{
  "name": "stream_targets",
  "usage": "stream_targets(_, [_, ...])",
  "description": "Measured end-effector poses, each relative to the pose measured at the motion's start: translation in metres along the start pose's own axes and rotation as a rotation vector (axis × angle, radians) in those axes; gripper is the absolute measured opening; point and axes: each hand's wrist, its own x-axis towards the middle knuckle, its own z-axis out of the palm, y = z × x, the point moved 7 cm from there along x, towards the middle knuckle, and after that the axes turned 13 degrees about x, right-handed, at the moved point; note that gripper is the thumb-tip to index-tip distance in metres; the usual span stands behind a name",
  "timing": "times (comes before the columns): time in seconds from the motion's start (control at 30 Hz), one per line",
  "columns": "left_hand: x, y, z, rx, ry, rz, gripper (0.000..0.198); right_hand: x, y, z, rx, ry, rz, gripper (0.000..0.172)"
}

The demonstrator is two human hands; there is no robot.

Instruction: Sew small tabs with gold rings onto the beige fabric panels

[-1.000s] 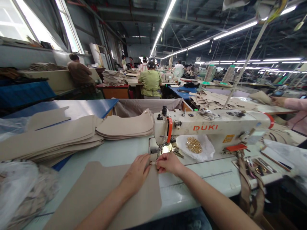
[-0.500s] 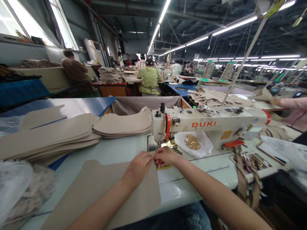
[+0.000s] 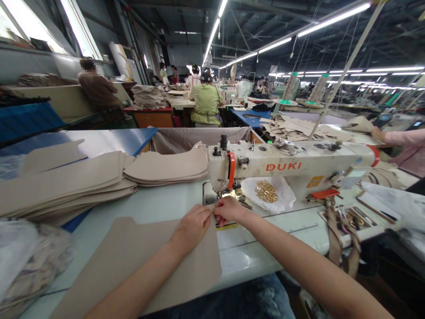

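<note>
A flat beige panel [image 3: 195,272], looking like fabric or leather, lies on the machine table under my forearm. My left hand [image 3: 194,223] rests on its upper corner, fingers bent and pinched at the edge. Close beside it, my right hand [image 3: 229,210] has curled fingers pressed together at the same corner; what lies between them is hidden. Both hands meet just in front of the needle area of a white sewing machine [image 3: 285,161] marked DUKI. Gold-coloured metal rings [image 3: 266,191] lie in a heap on white wrapping [image 3: 287,195] under the machine's arm.
Stacks of beige panels [image 3: 63,179] [image 3: 166,166] stand to the left, near a plastic bag [image 3: 16,252]. Beige straps [image 3: 334,235] hang at the right beside a small parts tray [image 3: 363,219]. A co-worker's sleeve [image 3: 403,144] shows at far right; other people sit farther back.
The view has shifted slightly. Both hands stay together at the panel's corner near the needle, with only slight finger movement.
</note>
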Motion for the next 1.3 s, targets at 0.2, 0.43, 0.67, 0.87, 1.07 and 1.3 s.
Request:
stream_targets(0.2, [0.0,-0.001,0.002,-0.002,-0.017,-0.004,0.019,-0.035,-0.015,-0.016,-0.357,0.071,-0.194,0.017])
stream_targets(0.43, [0.0,-0.001,-0.001,-0.032,-0.006,-0.01,0.018,-0.101,-0.014,0.007,-1.075,-0.269,-0.794,0.015])
stream_targets(0.67, [-0.001,-0.003,0.0,-0.033,0.053,-0.012,0.018,-0.094,-0.017,0.016,-1.11,-0.209,-0.893,0.012])
stream_targets(0.87, [-0.002,-0.003,-0.001,-0.049,0.081,0.006,0.019,-0.075,-0.017,0.018,-0.908,-0.045,-0.886,0.01])
stream_targets(1.07, [-0.003,-0.002,-0.003,-0.042,0.11,0.012,0.02,-0.073,-0.018,0.019,-0.863,-0.079,-0.891,0.009])
stream_targets(1.3, [-0.003,0.0,-0.003,-0.009,0.137,0.04,0.023,-0.073,-0.017,0.021,-0.879,-0.118,-0.9,0.011])
